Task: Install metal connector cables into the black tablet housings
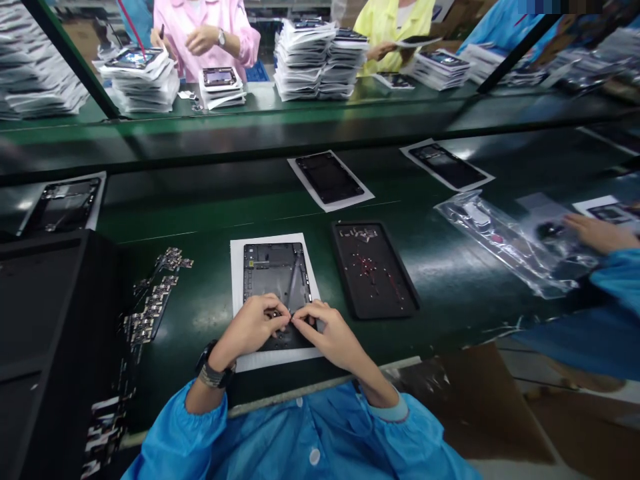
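A black tablet housing lies on a white sheet on the bench right before me. Over its lower half, my left hand and my right hand meet with fingertips pinched close together. Something tiny and dark sits between the fingertips, too small to name. A grey ribbon-like strip runs down the housing toward my fingers. My hands cover part of the housing's lower half.
Right of the housing is a black tray with small parts and red wires. Small circuit boards lie at left beside a black box. More housings lie farther back. Plastic bags and a co-worker's hand are at right.
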A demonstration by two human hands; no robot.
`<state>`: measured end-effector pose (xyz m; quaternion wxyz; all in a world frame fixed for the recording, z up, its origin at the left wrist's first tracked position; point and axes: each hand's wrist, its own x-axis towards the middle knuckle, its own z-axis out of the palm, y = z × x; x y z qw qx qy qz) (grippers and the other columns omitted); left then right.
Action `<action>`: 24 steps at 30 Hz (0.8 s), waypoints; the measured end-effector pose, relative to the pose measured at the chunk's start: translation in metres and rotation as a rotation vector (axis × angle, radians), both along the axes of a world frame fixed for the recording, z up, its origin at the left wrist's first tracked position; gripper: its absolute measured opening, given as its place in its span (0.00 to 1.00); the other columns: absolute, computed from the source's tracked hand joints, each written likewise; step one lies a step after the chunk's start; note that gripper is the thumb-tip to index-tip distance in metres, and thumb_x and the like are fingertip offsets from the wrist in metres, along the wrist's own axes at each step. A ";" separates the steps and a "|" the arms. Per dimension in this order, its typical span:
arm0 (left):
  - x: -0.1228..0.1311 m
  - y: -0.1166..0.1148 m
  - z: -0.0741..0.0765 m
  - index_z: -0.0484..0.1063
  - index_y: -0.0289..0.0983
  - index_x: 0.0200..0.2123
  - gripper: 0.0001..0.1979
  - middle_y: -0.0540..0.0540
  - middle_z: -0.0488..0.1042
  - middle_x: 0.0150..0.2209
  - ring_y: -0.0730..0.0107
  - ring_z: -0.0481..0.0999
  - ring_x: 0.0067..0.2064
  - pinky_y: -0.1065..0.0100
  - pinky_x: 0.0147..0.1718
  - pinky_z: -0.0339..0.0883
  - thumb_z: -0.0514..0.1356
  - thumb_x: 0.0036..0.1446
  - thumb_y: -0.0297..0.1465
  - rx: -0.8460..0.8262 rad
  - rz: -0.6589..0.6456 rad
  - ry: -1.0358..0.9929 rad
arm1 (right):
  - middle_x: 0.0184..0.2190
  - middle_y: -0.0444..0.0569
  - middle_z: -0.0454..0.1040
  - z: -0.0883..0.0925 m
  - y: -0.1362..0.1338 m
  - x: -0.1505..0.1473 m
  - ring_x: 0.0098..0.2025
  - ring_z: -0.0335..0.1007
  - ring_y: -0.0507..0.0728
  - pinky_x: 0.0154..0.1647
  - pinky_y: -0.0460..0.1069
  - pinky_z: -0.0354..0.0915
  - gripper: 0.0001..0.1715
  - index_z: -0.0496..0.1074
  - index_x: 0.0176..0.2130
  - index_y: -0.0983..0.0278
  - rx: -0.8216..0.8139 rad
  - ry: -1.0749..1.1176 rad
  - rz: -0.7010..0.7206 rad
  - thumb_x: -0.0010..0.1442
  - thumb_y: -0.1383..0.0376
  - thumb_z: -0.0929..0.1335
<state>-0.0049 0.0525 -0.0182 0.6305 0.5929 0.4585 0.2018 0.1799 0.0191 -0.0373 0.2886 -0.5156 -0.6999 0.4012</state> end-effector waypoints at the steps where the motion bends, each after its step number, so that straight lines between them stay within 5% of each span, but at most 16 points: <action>1: -0.001 0.001 0.000 0.73 0.32 0.31 0.06 0.48 0.70 0.30 0.73 0.72 0.27 0.71 0.27 0.68 0.60 0.52 0.31 -0.037 0.029 -0.035 | 0.27 0.45 0.74 0.000 0.001 0.001 0.33 0.66 0.55 0.40 0.51 0.58 0.08 0.75 0.31 0.62 -0.013 0.026 -0.005 0.61 0.68 0.66; 10: 0.001 0.004 -0.006 0.73 0.31 0.35 0.16 0.48 0.73 0.27 0.73 0.72 0.28 0.74 0.23 0.66 0.69 0.40 0.29 -0.246 0.240 -0.158 | 0.24 0.44 0.74 0.000 0.002 0.004 0.30 0.67 0.54 0.40 0.51 0.57 0.07 0.78 0.30 0.63 -0.071 0.065 -0.012 0.58 0.68 0.69; 24: 0.004 0.003 -0.003 0.74 0.32 0.25 0.06 0.51 0.70 0.19 0.78 0.65 0.20 0.75 0.19 0.60 0.66 0.41 0.27 -0.274 0.148 -0.058 | 0.22 0.42 0.72 0.005 0.004 0.002 0.30 0.65 0.53 0.40 0.50 0.55 0.09 0.75 0.25 0.63 -0.037 -0.061 0.062 0.55 0.73 0.70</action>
